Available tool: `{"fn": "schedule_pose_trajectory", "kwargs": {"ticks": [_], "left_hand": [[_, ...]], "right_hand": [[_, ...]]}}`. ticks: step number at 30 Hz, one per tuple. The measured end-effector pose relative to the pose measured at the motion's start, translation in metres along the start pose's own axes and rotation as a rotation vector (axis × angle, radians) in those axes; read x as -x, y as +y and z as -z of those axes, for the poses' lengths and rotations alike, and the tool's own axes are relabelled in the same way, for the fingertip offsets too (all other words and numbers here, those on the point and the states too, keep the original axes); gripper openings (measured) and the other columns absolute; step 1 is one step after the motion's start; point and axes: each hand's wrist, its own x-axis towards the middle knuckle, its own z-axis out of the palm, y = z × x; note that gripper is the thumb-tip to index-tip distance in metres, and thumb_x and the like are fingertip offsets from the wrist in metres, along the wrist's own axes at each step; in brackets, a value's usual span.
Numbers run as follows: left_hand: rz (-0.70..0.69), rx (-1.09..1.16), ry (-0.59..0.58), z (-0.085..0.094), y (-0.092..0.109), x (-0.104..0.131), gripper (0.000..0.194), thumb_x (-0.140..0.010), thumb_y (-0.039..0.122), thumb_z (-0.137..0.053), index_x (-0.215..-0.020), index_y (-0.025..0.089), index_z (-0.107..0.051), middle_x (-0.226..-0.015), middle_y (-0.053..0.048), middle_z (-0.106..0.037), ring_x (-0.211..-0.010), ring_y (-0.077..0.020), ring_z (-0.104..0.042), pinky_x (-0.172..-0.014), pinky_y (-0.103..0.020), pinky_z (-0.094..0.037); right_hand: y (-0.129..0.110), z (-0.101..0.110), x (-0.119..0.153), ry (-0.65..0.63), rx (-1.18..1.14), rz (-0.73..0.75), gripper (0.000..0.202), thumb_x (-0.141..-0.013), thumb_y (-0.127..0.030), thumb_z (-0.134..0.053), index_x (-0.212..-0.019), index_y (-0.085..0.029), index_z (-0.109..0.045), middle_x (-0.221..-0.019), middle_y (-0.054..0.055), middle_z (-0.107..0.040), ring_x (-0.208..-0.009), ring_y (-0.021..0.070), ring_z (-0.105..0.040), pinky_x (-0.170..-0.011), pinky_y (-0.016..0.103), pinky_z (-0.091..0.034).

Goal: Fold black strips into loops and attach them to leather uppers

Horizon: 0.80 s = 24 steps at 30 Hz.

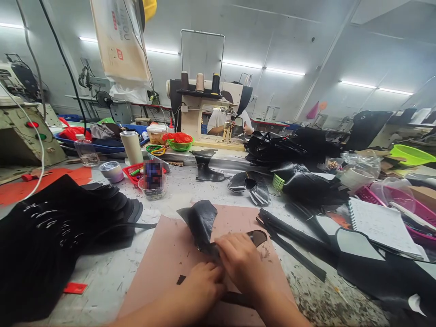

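Note:
A black leather piece [202, 220] with a curved upper edge rises from the pink board [150, 268] in front of me. My right hand [240, 259] is closed over its lower part, and a rounded dark end [258, 237] shows beyond the knuckles. Close beside it, my left hand [204, 284] has its fingers curled against the lower edge of the same leather; what its fingertips grip is hidden. A narrow black strip [236, 298] passes under both hands, with a short end showing left of my left hand.
Stacked black leather pieces [41, 236] lie at left. More black pieces [286, 150] and long strips [296, 240] lie at right, near a spiral notebook [383, 227]. A sewing machine [194, 113] stands behind, with a person beyond it. Cups and a plastic tub [153, 188] stand back left.

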Motion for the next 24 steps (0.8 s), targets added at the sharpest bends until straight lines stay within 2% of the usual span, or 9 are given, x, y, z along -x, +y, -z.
{"fn": "schedule_pose_trajectory", "kwargs": {"ticks": [2,4,7,9,11,13,14,19,24], "left_hand": [[-0.055,0.012,0.031,0.003,0.003,0.004,0.017,-0.074,0.023,-0.062,-0.063,0.019,-0.049,-0.064,0.004,-0.052,-0.059,-0.0120,-0.042,-0.051,-0.027,-0.026],[-0.069,0.018,0.070,0.007,0.006,0.005,0.012,-0.075,0.020,-0.059,-0.069,0.019,-0.049,-0.065,0.002,-0.051,-0.059,-0.0133,-0.039,-0.051,-0.028,-0.023],[-0.075,0.011,0.124,0.012,0.012,0.005,0.012,-0.073,0.015,-0.057,-0.068,0.017,-0.046,-0.064,0.001,-0.048,-0.057,-0.0134,-0.036,-0.050,-0.028,-0.021],[-0.089,-0.005,0.124,0.013,0.015,0.005,0.015,-0.071,0.013,-0.057,-0.065,0.017,-0.044,-0.062,0.001,-0.046,-0.056,-0.0132,-0.035,-0.050,-0.029,-0.019],[-0.114,-0.023,0.090,0.014,0.017,0.008,0.013,-0.070,0.015,-0.058,-0.065,0.017,-0.045,-0.062,0.000,-0.046,-0.056,-0.0135,-0.036,-0.050,-0.029,-0.019],[-0.132,-0.034,0.060,0.017,0.018,0.011,0.009,-0.069,0.016,-0.057,-0.069,0.016,-0.048,-0.063,0.000,-0.047,-0.057,-0.0141,-0.036,-0.050,-0.029,-0.019],[-0.131,-0.036,0.050,0.018,0.018,0.013,0.008,-0.069,0.016,-0.057,-0.071,0.015,-0.049,-0.064,-0.001,-0.049,-0.057,-0.0144,-0.037,-0.050,-0.030,-0.020],[-0.077,-0.002,0.014,0.026,0.020,0.021,0.006,-0.074,0.014,-0.053,-0.073,0.017,-0.047,-0.065,0.000,-0.050,-0.058,-0.0146,-0.038,-0.053,-0.030,-0.024],[-0.071,0.020,0.044,0.020,0.021,0.023,0.011,-0.079,0.010,-0.047,-0.071,0.017,-0.046,-0.065,0.000,-0.048,-0.057,-0.0138,-0.037,-0.052,-0.029,-0.026]], "right_hand": [[0.007,0.000,0.009,0.181,0.071,-0.055,0.018,-0.083,-0.009,-0.045,-0.090,-0.020,-0.058,-0.087,0.004,-0.064,-0.080,0.0187,-0.056,-0.078,0.034,-0.036],[0.017,-0.002,0.020,0.348,0.118,-0.233,0.018,-0.084,-0.021,-0.049,-0.100,-0.020,-0.055,-0.106,0.010,-0.059,-0.098,0.0246,-0.051,-0.086,0.040,-0.033],[0.033,-0.008,0.036,0.509,-0.071,-0.738,0.043,-0.073,-0.045,-0.058,-0.105,-0.018,-0.048,-0.106,0.013,-0.053,-0.097,0.0272,-0.049,-0.080,0.040,-0.039],[0.043,-0.010,0.045,0.444,-0.404,-1.078,0.050,-0.063,-0.051,-0.064,-0.097,-0.019,-0.047,-0.087,0.007,-0.055,-0.079,0.0218,-0.053,-0.066,0.033,-0.043],[0.048,-0.010,0.050,0.266,-0.733,-1.247,0.047,-0.057,-0.052,-0.067,-0.085,-0.019,-0.049,-0.068,0.001,-0.054,-0.060,0.0158,-0.050,-0.051,0.026,-0.038],[0.048,-0.007,0.049,0.114,-0.927,-1.249,0.044,-0.055,-0.052,-0.068,-0.077,-0.018,-0.051,-0.061,0.000,-0.054,-0.052,0.0120,-0.046,-0.043,0.021,-0.030],[0.048,-0.004,0.047,0.085,-0.962,-1.233,0.043,-0.054,-0.052,-0.068,-0.075,-0.017,-0.052,-0.061,0.001,-0.056,-0.050,0.0109,-0.046,-0.041,0.020,-0.028],[0.051,0.009,0.018,0.088,-0.933,-1.218,0.050,-0.052,-0.060,-0.065,-0.070,-0.015,-0.056,-0.062,0.004,-0.062,-0.049,0.0095,-0.048,-0.039,0.017,-0.025],[0.072,0.012,-0.010,0.111,-0.878,-1.189,0.053,-0.055,-0.063,-0.061,-0.077,-0.015,-0.055,-0.054,0.000,-0.060,-0.044,0.0083,-0.048,-0.039,0.017,-0.025]]}}
